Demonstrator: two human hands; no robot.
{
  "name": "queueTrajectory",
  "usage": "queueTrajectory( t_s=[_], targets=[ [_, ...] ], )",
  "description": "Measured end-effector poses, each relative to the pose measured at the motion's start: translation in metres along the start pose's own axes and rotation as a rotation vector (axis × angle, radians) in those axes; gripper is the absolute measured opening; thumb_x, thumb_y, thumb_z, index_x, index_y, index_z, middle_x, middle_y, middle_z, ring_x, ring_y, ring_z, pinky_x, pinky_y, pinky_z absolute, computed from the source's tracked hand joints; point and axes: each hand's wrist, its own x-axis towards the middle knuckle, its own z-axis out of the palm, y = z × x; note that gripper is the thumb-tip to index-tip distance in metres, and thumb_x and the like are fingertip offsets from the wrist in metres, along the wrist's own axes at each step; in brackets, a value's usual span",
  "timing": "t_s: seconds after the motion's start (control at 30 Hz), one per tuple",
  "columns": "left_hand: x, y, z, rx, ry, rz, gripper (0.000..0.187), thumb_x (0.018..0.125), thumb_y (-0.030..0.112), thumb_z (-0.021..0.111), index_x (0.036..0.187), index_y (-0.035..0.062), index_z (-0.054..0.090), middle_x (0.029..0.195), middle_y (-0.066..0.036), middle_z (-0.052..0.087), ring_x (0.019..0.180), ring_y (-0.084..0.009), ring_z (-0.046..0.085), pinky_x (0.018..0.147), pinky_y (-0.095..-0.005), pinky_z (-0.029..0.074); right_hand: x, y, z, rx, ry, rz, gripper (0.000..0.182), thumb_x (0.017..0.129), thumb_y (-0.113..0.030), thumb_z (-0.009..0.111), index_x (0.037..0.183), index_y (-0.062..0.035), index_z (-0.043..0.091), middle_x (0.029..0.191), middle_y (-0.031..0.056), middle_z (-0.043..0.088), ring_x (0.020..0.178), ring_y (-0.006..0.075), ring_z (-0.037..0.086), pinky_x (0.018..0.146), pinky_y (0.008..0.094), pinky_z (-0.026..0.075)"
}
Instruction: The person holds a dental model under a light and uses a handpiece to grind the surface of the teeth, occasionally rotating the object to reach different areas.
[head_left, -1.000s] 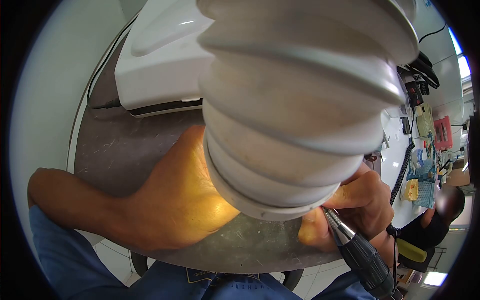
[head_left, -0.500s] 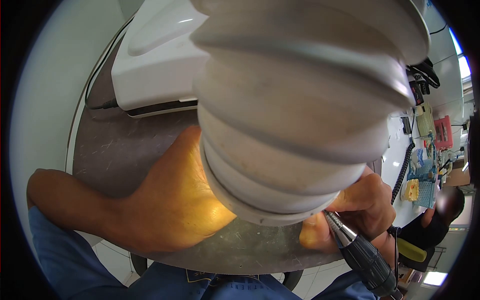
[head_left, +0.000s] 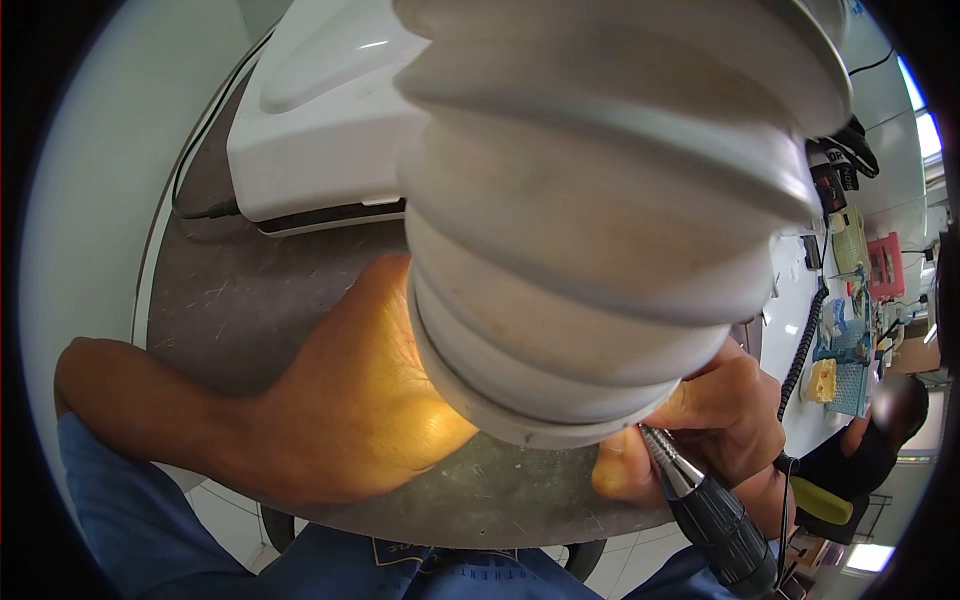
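The rotary handpiece (head_left: 700, 505) sits in the lower right of the frame, a slim tool with a silver nose and a black ribbed grip, slanting from the lower right corner up toward the centre. The right hand (head_left: 715, 415) is wrapped around it like a pen, thumb and fingers clenched on the silver nose; its tip disappears under the rim of the big corrugated hose (head_left: 600, 230) (a pale grey ribbed suction duct, hanging very close to the camera), which fills the centre and upper right of the frame. The left hand (head_left: 370, 400) lies at centre left, lit warm yellow, with its fingers hidden behind the mouth of the hose, so whether it grips anything cannot be told. Both hands rest over a dark grey, scratched bench top (head_left: 250, 300) with a curved front edge along the bottom of the frame. At the upper left stands a white machine housing (head_left: 320, 130) with a black cable running from its left side. A black coiled cord (head_left: 805, 340) hangs at the right edge, and beyond it, at the far right, another person (head_left: 880, 430) sits by a cluttered white counter.
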Motion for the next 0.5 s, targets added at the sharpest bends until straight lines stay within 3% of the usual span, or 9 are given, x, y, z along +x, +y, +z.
queueTrajectory(
  t_s=[0.27, 0.5],
  targets=[
    [0.0009, 0.0013, 0.0009, -0.009, -0.003, 0.0, 0.036, 0.08, 0.008, 0.071, 0.109, -0.0024, 0.055, 0.104, -0.012, 0.065, 0.1, -0.0188, 0.061, 0.088, -0.0322, 0.047, 0.0019, -0.0043, -0.0013, -0.074, -0.023, 0.004, 0.032, 0.074, -0.016, 0.083, 0.094, -0.0015, 0.063, 0.103, 0.0228, 0.064, 0.097, 0.0316, 0.065, 0.086, 0.0427, 0.05],
    [0.0011, 0.0021, 0.0015, -0.017, -0.004, -0.002, 0.036, 0.08, 0.008, 0.071, 0.11, -0.0025, 0.055, 0.104, -0.012, 0.065, 0.1, -0.0183, 0.061, 0.088, -0.032, 0.047, 0.0011, -0.0019, -0.0033, -0.067, -0.028, -0.016, 0.034, 0.076, -0.014, 0.081, 0.099, -0.0036, 0.058, 0.101, 0.0223, 0.064, 0.098, 0.0321, 0.064, 0.086, 0.045, 0.048]
  ],
)
